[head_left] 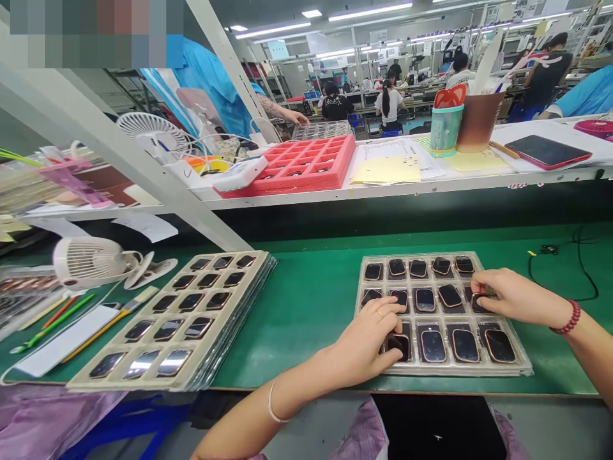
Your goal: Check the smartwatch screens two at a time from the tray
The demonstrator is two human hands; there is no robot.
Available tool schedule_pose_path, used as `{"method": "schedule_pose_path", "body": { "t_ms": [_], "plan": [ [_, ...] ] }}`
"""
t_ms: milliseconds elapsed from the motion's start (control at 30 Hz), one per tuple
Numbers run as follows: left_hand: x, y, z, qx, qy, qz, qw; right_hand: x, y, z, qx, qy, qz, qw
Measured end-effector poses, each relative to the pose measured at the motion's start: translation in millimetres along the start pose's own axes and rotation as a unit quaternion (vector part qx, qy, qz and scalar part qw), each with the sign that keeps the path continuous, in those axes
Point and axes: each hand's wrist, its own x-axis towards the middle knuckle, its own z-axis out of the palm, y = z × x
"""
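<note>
A clear plastic tray lies on the green bench in front of me, its compartments holding square black-screened smartwatch bodies with gold-coloured rims. My right hand has thumb and fingers closed around a smartwatch body at the right end of the middle row. The hand partly covers that piece. Over the tray's left side rests my left hand, fingers apart. Its thumb lies by a smartwatch body in the front left compartment, and its fingertips reach the middle row.
To the left stands a stack of beige trays with more watch bodies. Beside it lie a brush, pens and a small white fan. A shelf above carries a red foam tray, cups and a tablet. A cable lies at right.
</note>
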Motion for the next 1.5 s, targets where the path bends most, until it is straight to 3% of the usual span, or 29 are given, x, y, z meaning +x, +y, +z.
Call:
{"method": "schedule_pose_path", "body": {
  "t_ms": [100,167,267,333,467,600,700,767,833,900,1000,1233,1400,1500],
  "plan": [
    [-3.2,-1.2,0.3,-0.028,0.0,0.002,1.0,0.2,2.6,2.9,0.036,0.011,0.05,0.998],
    [-5.1,-2.9,1.2,-0.046,0.003,0.008,0.999,-2.4,3.2,8.0,0.009,0.066,0.081,0.994],
    [-6.2,-4.9,2.8,-0.061,0.01,0.013,0.998,-11.5,-9.4,17.3,-0.051,0.148,0.068,0.985],
    [-5.3,-4.7,2.7,-0.065,0.009,0.014,0.998,-19.2,-30.0,23.7,-0.043,0.164,0.032,0.985],
    [1.3,-0.6,-2.1,-0.066,-0.021,0.016,0.997,-28.1,-79.6,38.2,0.002,0.071,-0.074,0.995],
    [23.7,-2.0,-6.9,-0.158,-0.017,-0.028,0.987,-22.5,-99.9,42.5,0.041,0.015,-0.08,0.996],
    [55.8,-11.8,-6.7,-0.339,0.01,-0.082,0.937,-9.2,-93.1,33.3,0.162,-0.02,-0.101,0.982],
    [80.2,-20.5,-5.5,-0.424,0.012,-0.118,0.898,4.9,-81.0,26.4,0.284,-0.035,-0.091,0.954],
    [101.5,-28.4,-3.8,-0.455,0.048,-0.133,0.879,22.2,-64.7,23.0,0.41,-0.023,-0.033,0.911],
    [116.1,-34.6,-1.2,-0.474,0.076,-0.128,0.868,39.7,-47.3,23.7,0.48,0.032,0.039,0.876],
    [125.6,-41.9,2.7,-0.503,0.066,-0.119,0.853,58.5,-28.0,29.8,0.501,0.094,0.092,0.856],
    [133.9,-56.7,2.4,-0.521,0.044,-0.123,0.843,69.6,-20.6,38.0,0.482,0.067,0.09,0.869],
    [146.1,-70.3,-0.5,-0.504,0.085,-0.12,0.851,89.1,-14.5,36.6,0.499,0.074,0.086,0.859],
    [151.2,-78.8,-4.4,-0.516,0.112,-0.127,0.84,103.8,-8.6,33.2,0.524,0.08,0.087,0.844]
  ]
}}
